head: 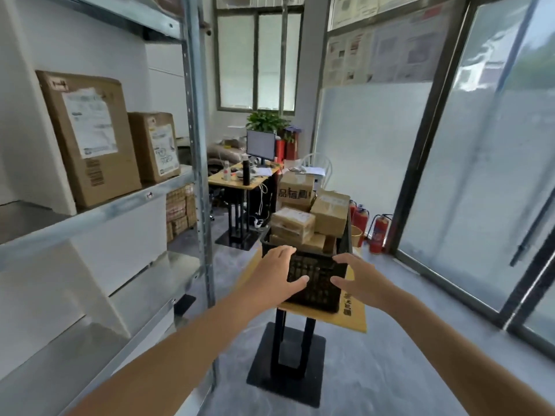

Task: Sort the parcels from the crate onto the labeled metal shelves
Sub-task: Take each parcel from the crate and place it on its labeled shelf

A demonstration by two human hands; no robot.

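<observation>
Where the metal shelves [99, 210] run along the left wall, the middle level carries two upright cardboard boxes: a large box [90, 139] with a white label facing out, and a smaller box [154, 147] just beside it on the right, also labelled. The label text is too blurred to read. Behind the rack's upright post [198, 145], lower down, is a stack of small brown packages [180, 210]. At the back of the room, centre, a desk [228, 181] holds a monitor [260, 145] and a dark bottle [246, 172], with a potted plant [265, 121] behind. In the centre foreground the left hand [274, 273] holds nothing, its fingers straight and spread. It is in front of the near left corner of the black mesh crate [315, 283], thumb across the mesh face. Contact with the crate cannot be confirmed. The crate sits on a yellow-topped stand [354, 319] with black legs and a flat black base plate [288, 373]. The parcels [295, 225] are in the crate, piled above its rim: taped brown boxes, the tallest at the back with printed characters on its side. The right hand [360, 276] is likewise empty, with fingers extended and apart, at the crate's near right corner; touching or just short, I cannot tell. Further right, red fire extinguishers [378, 232] stand on the floor against the frame of frosted glass sliding doors [480, 175].
</observation>
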